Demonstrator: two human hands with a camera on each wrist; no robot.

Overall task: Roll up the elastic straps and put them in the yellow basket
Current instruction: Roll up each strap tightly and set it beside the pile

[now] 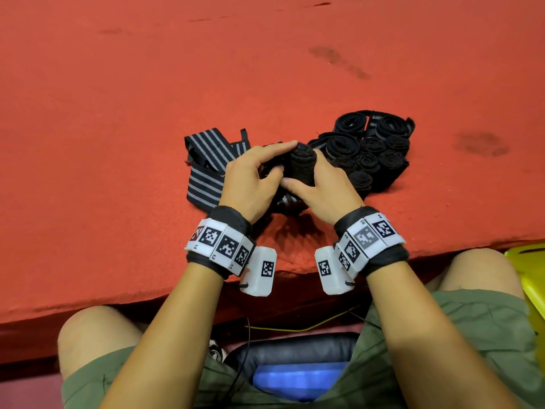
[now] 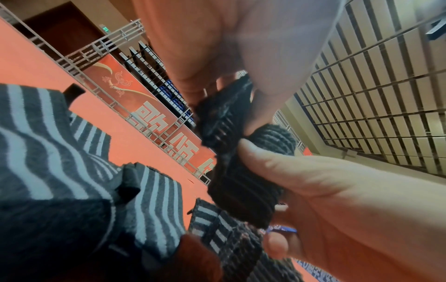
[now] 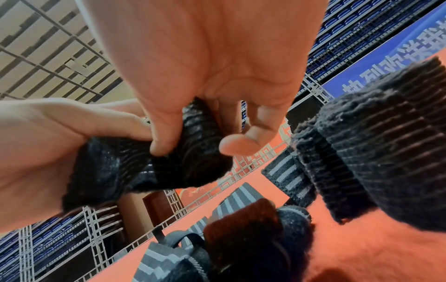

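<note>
Gripped between both hands above the red mat (image 1: 118,113): a dark rolled strap (image 1: 303,163), held near the mat's near edge. Wrapped around the roll's right side, thumb pressed on it, was the right hand (image 1: 321,190). Pinched at the roll's loose end, forefinger stretched over the top, was the left hand (image 1: 250,178). Sprawled to the left, touching the left hand's far side, lay unrolled striped straps (image 1: 206,160). Crowded just right of the roll sat a cluster of rolled straps (image 1: 374,149). Tucked at the frame's right edge, beyond the mat's near edge, showed the yellow basket (image 1: 530,270), mostly cut off.
</note>
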